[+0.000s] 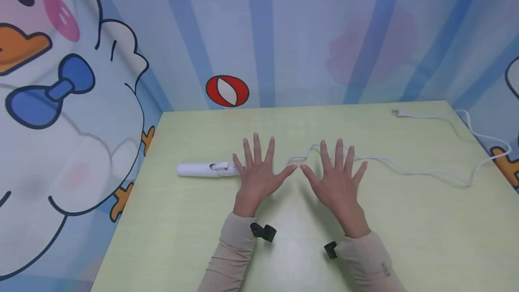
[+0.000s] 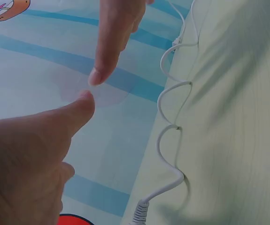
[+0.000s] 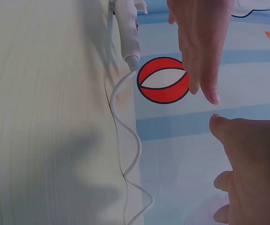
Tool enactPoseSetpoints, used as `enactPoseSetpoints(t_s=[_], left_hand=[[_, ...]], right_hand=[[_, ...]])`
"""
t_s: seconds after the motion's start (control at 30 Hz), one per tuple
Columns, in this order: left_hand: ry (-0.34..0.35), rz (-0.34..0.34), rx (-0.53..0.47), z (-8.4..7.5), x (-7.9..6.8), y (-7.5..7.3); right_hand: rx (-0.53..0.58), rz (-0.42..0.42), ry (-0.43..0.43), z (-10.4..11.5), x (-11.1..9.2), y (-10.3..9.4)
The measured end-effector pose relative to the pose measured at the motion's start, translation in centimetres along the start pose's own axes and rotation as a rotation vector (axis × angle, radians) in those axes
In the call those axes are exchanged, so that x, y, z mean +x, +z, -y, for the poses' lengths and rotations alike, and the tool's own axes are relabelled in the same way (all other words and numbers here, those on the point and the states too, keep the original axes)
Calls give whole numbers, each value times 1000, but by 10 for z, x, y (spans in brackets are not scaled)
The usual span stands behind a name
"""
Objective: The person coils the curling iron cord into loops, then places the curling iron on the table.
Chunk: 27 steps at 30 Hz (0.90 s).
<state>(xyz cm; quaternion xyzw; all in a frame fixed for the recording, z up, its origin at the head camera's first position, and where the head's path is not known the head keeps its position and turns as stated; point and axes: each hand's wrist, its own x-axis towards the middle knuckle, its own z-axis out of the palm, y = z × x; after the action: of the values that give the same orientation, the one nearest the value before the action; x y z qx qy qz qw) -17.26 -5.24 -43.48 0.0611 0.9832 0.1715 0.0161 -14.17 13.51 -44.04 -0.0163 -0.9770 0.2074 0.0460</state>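
Both hands are held over the table with palms down and fingers spread straight, the two thumb tips close together. My left hand (image 1: 258, 179) hides part of the handle of a white curling iron (image 1: 198, 170), which lies sideways on the table. My right hand (image 1: 335, 181) is above the white cord (image 1: 430, 173), a little to the right of the iron. In the left wrist view the wavy cord (image 2: 158, 143) runs off from the handle's end. The right wrist view shows the handle (image 3: 127, 35) lying beyond both hands. Neither hand grips anything.
A two-pin plug (image 1: 402, 113) lies near the table's far right corner. The cord loops past the right edge of the pale green table (image 1: 170, 238). Behind and at the sides stands a blue striped cloth (image 1: 300, 26) with cartoon prints. Each wrist carries a small black camera (image 1: 263, 232).
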Motion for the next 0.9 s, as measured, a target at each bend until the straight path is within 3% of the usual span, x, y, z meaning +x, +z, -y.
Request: enactPoseSetpoints(t_s=[0.27,0.57,0.9], left_hand=[[66,-8,-70,7,3,-4],[96,22,-42,19,8,-17],[76,116,13,38,13,-27]], right_hand=[[23,-8,-59,-1,2,0],[65,-54,-203,-6,18,4],[92,24,-261,-6,37,20]])
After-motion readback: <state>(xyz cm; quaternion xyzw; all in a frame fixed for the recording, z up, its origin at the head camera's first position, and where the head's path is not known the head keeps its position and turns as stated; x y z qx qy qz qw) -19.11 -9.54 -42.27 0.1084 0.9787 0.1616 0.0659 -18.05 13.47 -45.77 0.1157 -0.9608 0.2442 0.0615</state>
